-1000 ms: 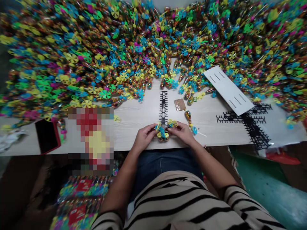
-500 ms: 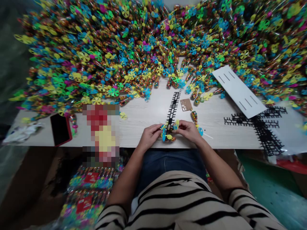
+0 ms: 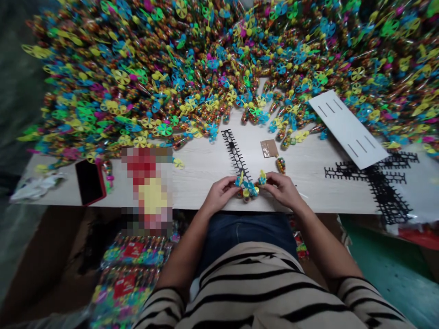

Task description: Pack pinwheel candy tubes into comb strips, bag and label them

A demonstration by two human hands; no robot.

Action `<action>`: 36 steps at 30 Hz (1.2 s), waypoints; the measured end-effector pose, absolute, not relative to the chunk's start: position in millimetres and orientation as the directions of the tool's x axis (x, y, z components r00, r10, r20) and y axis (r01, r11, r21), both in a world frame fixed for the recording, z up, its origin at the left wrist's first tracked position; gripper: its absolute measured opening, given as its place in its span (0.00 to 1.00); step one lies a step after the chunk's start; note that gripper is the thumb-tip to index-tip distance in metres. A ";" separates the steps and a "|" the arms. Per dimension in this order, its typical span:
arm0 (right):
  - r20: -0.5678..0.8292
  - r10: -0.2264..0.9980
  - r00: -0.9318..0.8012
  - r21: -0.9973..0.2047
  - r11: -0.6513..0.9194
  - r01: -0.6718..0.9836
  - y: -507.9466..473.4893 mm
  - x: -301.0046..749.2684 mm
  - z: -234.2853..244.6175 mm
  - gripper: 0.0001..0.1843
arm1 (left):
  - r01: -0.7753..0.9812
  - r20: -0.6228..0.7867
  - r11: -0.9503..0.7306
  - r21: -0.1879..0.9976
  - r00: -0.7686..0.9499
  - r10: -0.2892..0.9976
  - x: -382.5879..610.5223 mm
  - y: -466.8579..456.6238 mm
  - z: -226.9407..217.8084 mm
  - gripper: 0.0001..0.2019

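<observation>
soft, even indoor light fills the view from no clear source, and shadows are faint. the table (image 3: 195, 183) looks bright with little glare. the wide lens bends the pile (image 3: 144, 77) outward and softens it toward the edges, the floor (image 3: 41, 256) falls dim, and one patch (image 3: 147, 192) is pixelated.

single head view, facing forward and down, close above left hand (image 3: 217, 196), right hand (image 3: 283, 189)

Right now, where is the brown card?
In the head view, the brown card lies on the table, right of the black plastic rack, beyond the right hand.
</observation>
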State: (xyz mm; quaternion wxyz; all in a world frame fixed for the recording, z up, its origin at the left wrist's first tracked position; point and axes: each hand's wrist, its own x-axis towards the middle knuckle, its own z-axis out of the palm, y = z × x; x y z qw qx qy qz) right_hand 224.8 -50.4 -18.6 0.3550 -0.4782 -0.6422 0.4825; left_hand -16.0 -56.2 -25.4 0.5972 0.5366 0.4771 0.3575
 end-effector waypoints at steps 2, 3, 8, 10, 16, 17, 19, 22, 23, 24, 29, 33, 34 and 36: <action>0.016 0.948 -0.318 -0.957 0.106 0.269 -49.5 222.1 -19.5 0.15 | 0.119 -0.151 0.121 0.985 0.283 0.947 -15.1 -56.8 -24.1 0.18; 0.025 0.944 -0.328 -0.957 0.117 0.264 -48.6 220.0 -20.3 0.15 | 0.139 -0.127 0.091 0.986 0.275 0.953 -14.6 -57.2 -23.2 0.17; 0.050 0.930 -0.364 -0.966 0.138 0.218 -41.4 212.8 -22.8 0.17 | 0.169 -0.027 -0.013 0.985 0.235 0.972 -13.2 -57.5 -21.1 0.14; 0.033 0.924 -0.381 -0.974 0.115 0.194 -38.8 212.2 -22.3 0.19 | 0.151 -0.038 0.005 0.988 0.219 0.975 -12.9 -56.6 -20.6 0.14; -0.050 0.909 -0.415 -0.990 0.011 0.142 -37.9 207.2 -22.8 0.21 | 0.107 -0.248 0.229 0.968 0.218 0.944 -16.8 -50.3 -7.5 0.17; -0.055 0.911 -0.408 -0.991 0.001 0.135 -38.6 206.5 -23.5 0.21 | 0.099 -0.295 0.280 0.955 0.224 0.929 -18.1 -48.9 -4.5 0.18; -0.059 0.914 -0.402 -0.992 -0.009 0.124 -39.9 206.5 -24.5 0.21 | 0.083 -0.389 0.380 0.921 0.245 0.888 -20.7 -46.4 0.4 0.19; -0.065 0.893 -0.446 -0.992 -0.010 0.124 -40.6 210.5 -23.0 0.19 | 0.060 -0.468 0.471 0.880 0.271 0.841 -22.6 -44.1 3.9 0.19; -0.062 0.879 -0.472 -0.992 0.000 0.130 -40.6 212.3 -21.8 0.19 | 0.054 -0.471 0.476 0.878 0.272 0.839 -22.5 -43.9 4.2 0.18; -0.052 0.867 -0.496 -0.990 0.020 0.138 -40.3 213.9 -20.3 0.18 | 0.050 -0.467 0.473 0.880 0.272 0.841 -22.1 -44.0 4.3 0.18; 0.038 0.860 -0.509 -0.967 0.159 0.197 -34.5 213.9 -15.2 0.17 | 0.054 -0.452 0.460 0.886 0.320 0.833 -16.8 -44.4 5.4 0.14; 0.069 0.853 -0.518 -0.960 0.198 0.198 -26.3 206.8 -11.6 0.16 | 0.113 -0.385 0.368 0.923 0.325 0.864 -18.9 -40.9 10.0 0.13; 0.068 0.852 -0.518 -0.961 0.196 0.197 -24.8 205.1 -10.2 0.14 | 0.135 -0.379 0.354 0.925 0.332 0.864 -21.0 -39.7 11.2 0.14; 0.068 0.851 -0.521 -0.960 0.199 0.198 -22.8 202.9 -7.5 0.12 | 0.170 -0.390 0.352 0.920 0.362 0.847 -26.0 -37.8 13.2 0.16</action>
